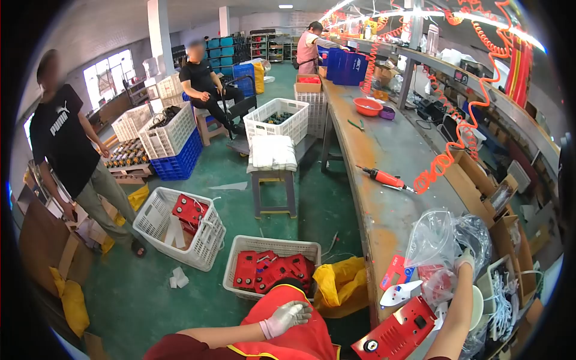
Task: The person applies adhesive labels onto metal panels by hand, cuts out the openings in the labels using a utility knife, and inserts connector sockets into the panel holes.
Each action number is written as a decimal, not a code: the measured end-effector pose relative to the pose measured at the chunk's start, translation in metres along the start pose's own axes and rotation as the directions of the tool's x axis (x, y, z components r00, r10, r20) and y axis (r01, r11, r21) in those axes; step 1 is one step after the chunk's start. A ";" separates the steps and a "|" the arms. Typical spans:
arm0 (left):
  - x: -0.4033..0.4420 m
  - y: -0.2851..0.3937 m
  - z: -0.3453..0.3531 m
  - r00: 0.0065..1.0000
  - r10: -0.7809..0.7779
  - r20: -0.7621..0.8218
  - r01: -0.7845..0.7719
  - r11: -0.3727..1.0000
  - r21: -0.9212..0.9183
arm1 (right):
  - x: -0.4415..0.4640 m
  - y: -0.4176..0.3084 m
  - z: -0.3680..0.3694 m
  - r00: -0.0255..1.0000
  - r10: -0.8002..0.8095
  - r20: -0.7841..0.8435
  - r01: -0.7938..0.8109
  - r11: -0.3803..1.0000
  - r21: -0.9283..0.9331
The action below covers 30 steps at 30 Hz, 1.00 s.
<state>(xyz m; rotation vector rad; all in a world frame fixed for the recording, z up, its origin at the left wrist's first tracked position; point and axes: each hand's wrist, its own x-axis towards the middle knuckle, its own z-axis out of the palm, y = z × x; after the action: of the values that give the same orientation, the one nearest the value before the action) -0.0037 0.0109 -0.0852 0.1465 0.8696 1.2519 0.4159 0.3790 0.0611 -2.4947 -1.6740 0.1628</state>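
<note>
My left hand (287,319), in a white glove, is held over my red apron (300,345) with nothing in it; its fingers are loosely stretched out. On the bench to the right, my gloved right hand (465,260) touches clear plastic bags (433,237); its fingers are too hidden to read. Below that wrist lies a red metal panel (399,331) with slots and a round knob. A red and blue card (396,273) and a white leaf-shaped piece (399,294) lie beside the bags. Partly behind my right forearm is a pale green bowl (476,307).
A red pneumatic screwdriver (384,177) on a coiled hose lies on the bench (399,207). White crates (273,240) with red panels, another crate (180,228) and a stool (273,180) stand on the floor. Several people are around, one standing at left (66,132).
</note>
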 end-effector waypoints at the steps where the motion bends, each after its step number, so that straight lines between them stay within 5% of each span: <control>1: 0.004 0.001 0.003 0.999 0.024 0.042 -0.024 1.000 0.004 | 0.041 0.028 0.032 0.999 -0.015 0.050 0.015 1.000 -0.004; 7: 0.011 0.011 0.046 0.997 -0.002 0.080 -0.003 0.998 0.065 | 0.002 0.027 0.005 0.986 -0.151 0.063 0.159 0.978 -0.134; 11: -0.009 0.023 0.077 0.962 0.156 0.226 -0.186 0.975 0.121 | -0.058 -0.003 -0.037 0.890 -0.336 -0.308 0.361 0.932 0.024; 13: -0.013 0.027 0.093 0.922 0.107 0.372 -0.181 0.969 0.170 | -0.100 -0.010 -0.045 0.723 -0.547 -0.422 0.656 0.736 0.170; 15: -0.010 0.025 0.110 0.883 0.044 0.468 -0.176 0.954 0.241 | -0.195 -0.044 -0.058 0.801 -0.583 -0.137 0.460 0.452 0.764; 17: -0.013 0.022 0.134 0.729 -0.194 0.657 0.181 0.980 0.088 | -0.270 -0.058 -0.028 0.644 -0.711 -0.281 0.581 0.216 0.784; 19: -0.015 0.013 0.148 0.668 -0.119 0.734 0.267 0.960 -0.088 | -0.343 -0.080 -0.036 0.590 -0.741 -0.321 0.567 0.096 0.818; 21: -0.018 0.013 0.149 0.783 -0.176 0.597 0.340 0.924 -0.175 | -0.358 -0.065 -0.006 0.603 -0.664 -0.443 0.753 0.291 0.590; 25: -0.019 -0.003 0.139 0.779 -0.176 0.602 0.270 0.960 -0.069 | -0.373 -0.051 0.006 0.855 -0.491 -0.166 0.344 0.299 0.890; 30: -0.019 -0.012 0.135 0.834 -0.151 0.531 0.299 0.932 -0.204 | -0.378 -0.053 0.015 0.893 -0.447 -0.057 0.239 0.363 0.901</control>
<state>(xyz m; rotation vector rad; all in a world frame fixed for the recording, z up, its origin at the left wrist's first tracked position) 0.0912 0.0368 0.0094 0.1331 0.2339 1.0251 0.2223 0.0496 0.0616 -1.2929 -1.5035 1.0001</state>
